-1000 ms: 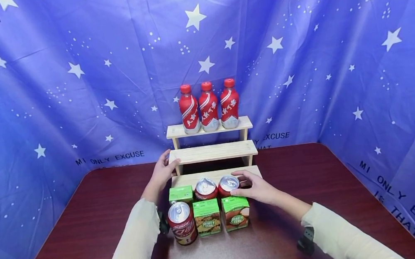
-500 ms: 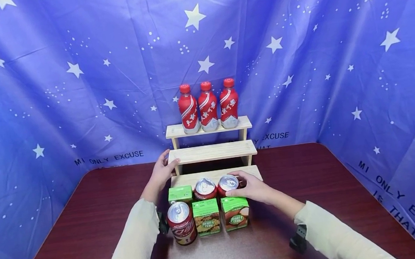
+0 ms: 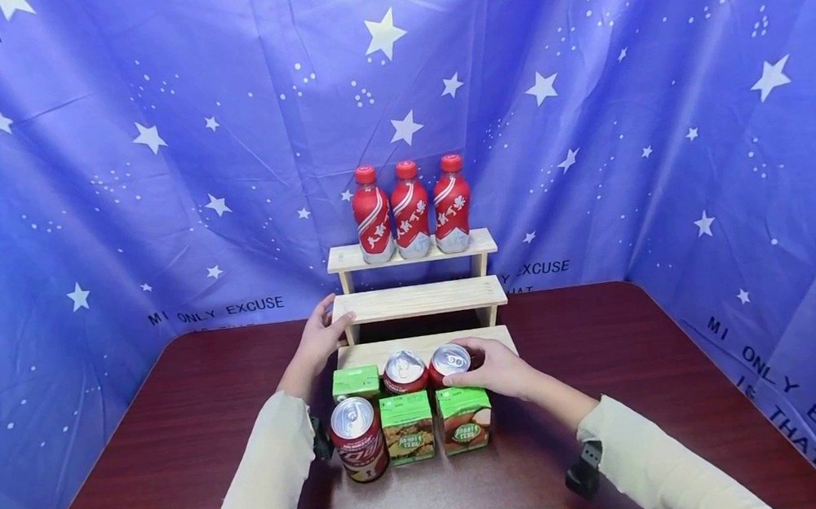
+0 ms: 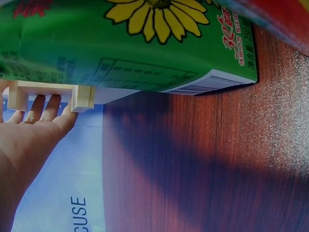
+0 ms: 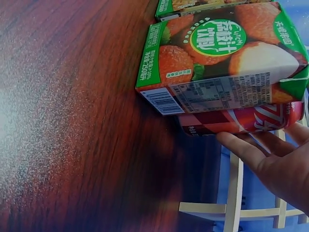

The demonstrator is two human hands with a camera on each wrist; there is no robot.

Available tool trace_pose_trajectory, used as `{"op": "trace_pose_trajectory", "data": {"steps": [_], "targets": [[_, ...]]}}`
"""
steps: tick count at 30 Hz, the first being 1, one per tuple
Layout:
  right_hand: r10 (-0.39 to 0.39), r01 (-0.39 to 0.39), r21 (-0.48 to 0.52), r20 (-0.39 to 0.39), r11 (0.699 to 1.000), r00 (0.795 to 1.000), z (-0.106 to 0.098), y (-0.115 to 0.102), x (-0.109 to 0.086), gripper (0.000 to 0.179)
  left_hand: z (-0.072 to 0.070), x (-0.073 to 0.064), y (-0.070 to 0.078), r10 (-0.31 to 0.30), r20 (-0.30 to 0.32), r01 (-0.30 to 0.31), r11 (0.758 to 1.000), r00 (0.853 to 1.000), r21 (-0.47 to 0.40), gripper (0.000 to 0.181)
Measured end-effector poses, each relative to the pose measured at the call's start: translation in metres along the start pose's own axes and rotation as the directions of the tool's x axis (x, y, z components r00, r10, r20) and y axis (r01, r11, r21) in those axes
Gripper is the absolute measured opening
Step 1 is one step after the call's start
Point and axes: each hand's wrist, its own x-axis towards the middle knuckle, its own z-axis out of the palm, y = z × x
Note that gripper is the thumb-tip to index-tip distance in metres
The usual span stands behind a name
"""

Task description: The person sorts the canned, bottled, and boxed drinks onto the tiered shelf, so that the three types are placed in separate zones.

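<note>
My left hand holds the left end of the middle step of a three-tier wooden display stand, thumb on top and fingers around its side. In the left wrist view its fingers reach behind the wooden end piece. My right hand grips the right-hand red soda can of the back row, thumb in front and fingers behind. In the right wrist view that can's lower side shows behind a lychee juice carton. A second red can stands just left of it.
Three red bottles stand on the top tier. A green carton is at the back left; in front are a can and two juice cartons, one at centre. A starry blue curtain surrounds the dark red table.
My right hand has moved slightly left and closed in around the right-hand back can. The left hand stays on the stand, and the drinks stand where they were.
</note>
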Motion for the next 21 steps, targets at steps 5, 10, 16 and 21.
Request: {"op": "trace_pose_trajectory", "data": {"steps": [5, 10, 16, 21], "targets": [[-0.008, 0.008, -0.031, -0.019, 1.0, 1.0, 0.0, 0.002, -0.0014, 0.054, -0.0002, 0.0003, -0.0031, -0.006, 0.001, 0.006, 1.0, 1.0, 0.0, 0.07], [-0.012, 0.01, -0.055, -0.043, 0.998, 0.999, -0.001, 0.0013, -0.0039, 0.053, 0.0, 0.002, -0.0056, -0.006, 0.001, 0.006, 1.0, 1.0, -0.01, 0.071], [0.001, -0.006, -0.083, -0.065, 0.997, 0.998, -0.0032, -0.0009, -0.0062, 0.051, 0.0001, 0.003, -0.0048, -0.011, 0.003, 0.011, 0.999, 1.0, -0.03, 0.071], [-0.002, -0.004, -0.076, -0.088, 0.997, 0.996, -0.0075, -0.0038, -0.0053, 0.05, -0.0008, 0.0006, 0.0015, -0.013, 0.012, 0.013, 0.999, 1.0, -0.036, 0.07]]}}
